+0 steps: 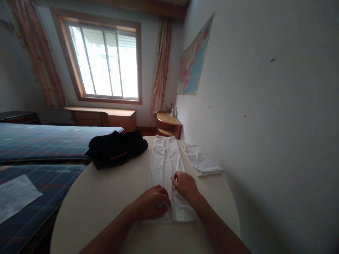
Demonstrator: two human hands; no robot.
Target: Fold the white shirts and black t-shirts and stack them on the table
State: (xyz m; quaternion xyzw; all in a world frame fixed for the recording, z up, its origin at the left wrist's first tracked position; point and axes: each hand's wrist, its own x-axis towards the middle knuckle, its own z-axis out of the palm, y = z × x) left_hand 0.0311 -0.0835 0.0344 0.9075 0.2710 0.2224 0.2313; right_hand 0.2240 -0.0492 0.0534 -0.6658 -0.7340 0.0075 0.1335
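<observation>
A long white cloth garment, shaped like trousers [165, 169], lies lengthwise on a round cream-coloured table [87, 208], running from the centre of the frame down to the lower centre, with its waistband end at the top. The person's bare left hand [155, 203] is over the lower left part of the garment, fingers curled downward; whether they grip the cloth cannot be told. The bare right hand [185, 185], a little higher and to the right, rests over the right leg, its thumb and fingertips drawn close near the line between the legs; a pinch of fabric there cannot be confirmed. The hands are near each other but apart, and most of the garment stretches beyond them. A folded white cloth garment [202, 160] lies to its right, and a bulky black fabric bundle [116, 148] to its left carries a short line of reddish lettering too small to read. At the lower left, a white printed paper sheet [17, 197] is illegible, as are any labels on the multicoloured wall map [194, 58], upper right of centre.
</observation>
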